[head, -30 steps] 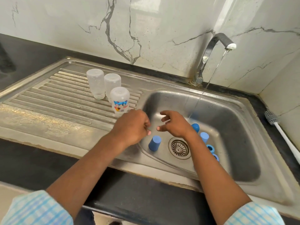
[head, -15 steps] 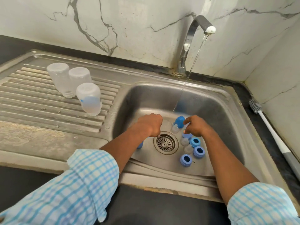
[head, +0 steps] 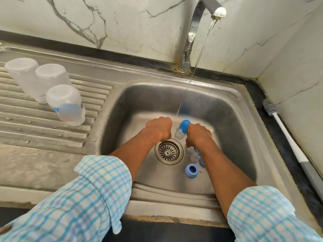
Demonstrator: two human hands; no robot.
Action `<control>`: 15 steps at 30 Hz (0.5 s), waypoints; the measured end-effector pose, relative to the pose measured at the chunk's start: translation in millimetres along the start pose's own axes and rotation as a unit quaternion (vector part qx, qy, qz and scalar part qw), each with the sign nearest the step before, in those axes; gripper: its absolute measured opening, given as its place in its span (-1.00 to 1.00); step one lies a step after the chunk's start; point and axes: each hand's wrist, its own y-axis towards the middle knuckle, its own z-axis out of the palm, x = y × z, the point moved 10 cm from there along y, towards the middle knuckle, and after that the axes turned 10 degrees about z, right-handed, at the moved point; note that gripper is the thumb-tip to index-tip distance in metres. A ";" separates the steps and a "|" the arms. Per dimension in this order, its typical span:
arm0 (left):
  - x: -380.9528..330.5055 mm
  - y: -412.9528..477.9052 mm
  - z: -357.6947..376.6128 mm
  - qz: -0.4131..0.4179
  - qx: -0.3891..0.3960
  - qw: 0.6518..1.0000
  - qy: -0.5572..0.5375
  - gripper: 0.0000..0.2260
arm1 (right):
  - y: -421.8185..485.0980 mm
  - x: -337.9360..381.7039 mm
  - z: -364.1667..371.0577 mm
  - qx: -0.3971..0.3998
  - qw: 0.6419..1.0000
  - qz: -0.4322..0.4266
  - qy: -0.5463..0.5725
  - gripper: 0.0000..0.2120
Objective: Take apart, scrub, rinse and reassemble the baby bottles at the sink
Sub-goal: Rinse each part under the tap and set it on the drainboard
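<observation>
the bottle parts lie in the sink basin (head: 132, 105): a blue cap (head: 183, 125) stands at the back of the floor where the water stream (head: 197, 63) lands, with a clear teat (head: 179, 135) just in front of it. two more clear teats (head: 193, 157) sit right of the drain strainer (head: 168, 151), and a blue screw ring (head: 192, 170) lies nearer the front wall; a second blue ring is mostly hidden behind the right forearm. the left hand (head: 160, 127) is curled into a fist above the strainer's left edge, and whether it holds anything cannot be told. the right hand (head: 198, 135) is curled too, its knuckles right beside the blue cap, and its grasp is hidden from this angle. three clear bottles (head: 65, 105) stand upside down on the ribbed drainboard (head: 26, 130), close together, the nearest one printed. the faucet (head: 192, 32) is running. a bottle brush (head: 270, 109) with a white handle lies on the dark counter right of the sink, along the marble wall (head: 122, 20). both sleeves (head: 87, 198) are blue checked.
</observation>
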 end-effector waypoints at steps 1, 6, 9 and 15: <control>2.7 0.1 -0.6 -0.002 -0.001 1.000 -0.003 -0.67 | 0.3 2.3 0.6 -0.010 1.000 -0.006 -0.017 -0.65; 11.8 0.2 -10.3 -0.009 -0.029 0.999 -0.031 -0.70 | -8.5 16.2 4.1 -0.036 0.997 -0.047 -0.055 -0.71; 12.4 1.8 -16.2 -0.008 -0.053 0.998 -0.045 -0.75 | -4.8 10.4 -9.3 -0.025 0.999 -0.030 0.027 -0.84; 14.8 14.8 -27.7 -0.015 -0.129 0.973 -0.193 -0.72 | 11.5 -8.5 -52.9 0.075 0.797 0.022 0.598 -0.86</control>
